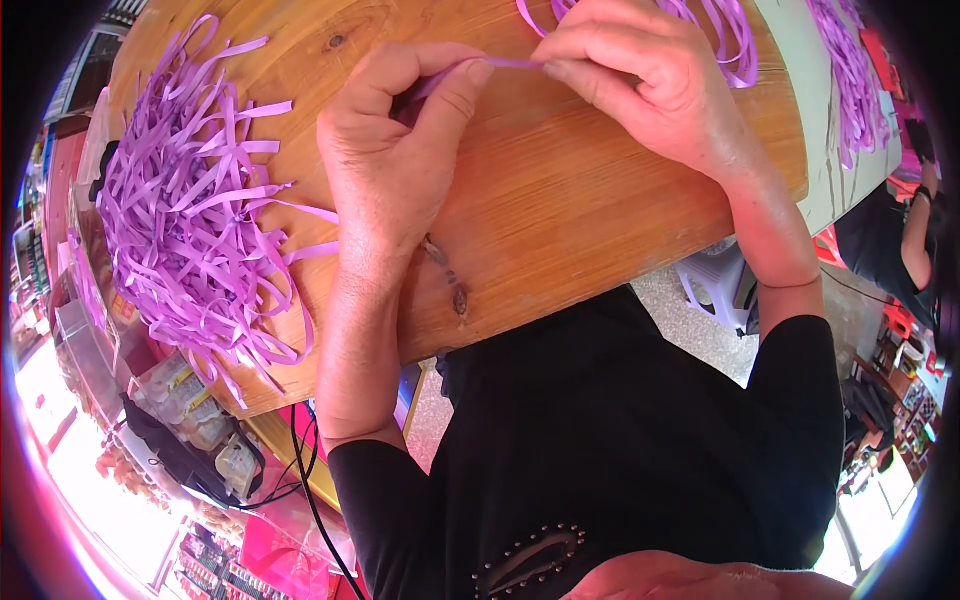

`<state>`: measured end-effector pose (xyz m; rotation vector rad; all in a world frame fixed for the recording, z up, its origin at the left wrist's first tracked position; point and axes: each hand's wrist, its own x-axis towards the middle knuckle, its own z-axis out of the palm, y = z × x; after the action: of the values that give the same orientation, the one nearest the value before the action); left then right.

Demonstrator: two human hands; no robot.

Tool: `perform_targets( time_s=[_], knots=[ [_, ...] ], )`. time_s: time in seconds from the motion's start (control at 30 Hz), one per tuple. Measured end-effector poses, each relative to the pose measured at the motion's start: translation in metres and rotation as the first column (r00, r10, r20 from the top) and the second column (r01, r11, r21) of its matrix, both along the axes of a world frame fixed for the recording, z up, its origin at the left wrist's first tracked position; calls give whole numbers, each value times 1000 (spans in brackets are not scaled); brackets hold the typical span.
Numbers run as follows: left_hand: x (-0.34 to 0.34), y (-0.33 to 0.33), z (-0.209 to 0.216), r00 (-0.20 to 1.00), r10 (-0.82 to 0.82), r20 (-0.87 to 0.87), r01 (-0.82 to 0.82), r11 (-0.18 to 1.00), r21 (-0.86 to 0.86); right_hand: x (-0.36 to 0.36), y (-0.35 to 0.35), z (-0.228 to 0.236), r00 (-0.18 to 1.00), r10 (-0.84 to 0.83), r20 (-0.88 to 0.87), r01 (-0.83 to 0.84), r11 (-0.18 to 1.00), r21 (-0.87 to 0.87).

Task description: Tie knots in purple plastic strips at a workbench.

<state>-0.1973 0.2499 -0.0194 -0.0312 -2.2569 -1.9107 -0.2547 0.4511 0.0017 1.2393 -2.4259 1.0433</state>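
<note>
A narrow purple ribbon (pixel 512 63) is stretched between my two hands, above the far part of the wooden table. My left hand (pixel 405 130) pinches it between thumb and forefinger, and part of the ribbon runs back into the curled palm. With thumb and fingertips, my right hand (pixel 640 85) grips the same ribbon a short way to the right. To the left of my left hand lies a large heap of purple ribbon pieces (pixel 190 220). More purple ribbon (pixel 735 45) lies in loops beyond my right hand.
The wooden tabletop (pixel 600 230) has a rounded right end next to a white surface (pixel 800 60). Another bunch of purple ribbons (pixel 845 90) hangs there. Below stands a pale plastic stool (pixel 710 285). Black cables (pixel 300 470) hang at the lower left. A person in dark clothing (pixel 885 240) is at the right.
</note>
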Motion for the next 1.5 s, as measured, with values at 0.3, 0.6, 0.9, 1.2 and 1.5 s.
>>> perform_targets(
  time_s=[0.3,0.6,0.9,1.2,1.5],
  knots=[
    [2,12,-4,993,-49,111,-15,859,512,4,-6,7,376,345,860,58,918,-393],
    [7,31,-5,999,31,28,-40,893,447,-25,-18,-37,828,548,-115,-516,667,-537],
    [10,32,-7,998,46,40,-59,902,428,15,-13,5,989,50,141,-20,979,-202],
    [11,33,1,996,66,61,-86,893,442,10,-14,2,782,162,602,49,946,-320],
    [12,23,4,986,-148,82,78,828,556,-12,-3,-3,848,529,35,-479,794,-375]
  ],
)
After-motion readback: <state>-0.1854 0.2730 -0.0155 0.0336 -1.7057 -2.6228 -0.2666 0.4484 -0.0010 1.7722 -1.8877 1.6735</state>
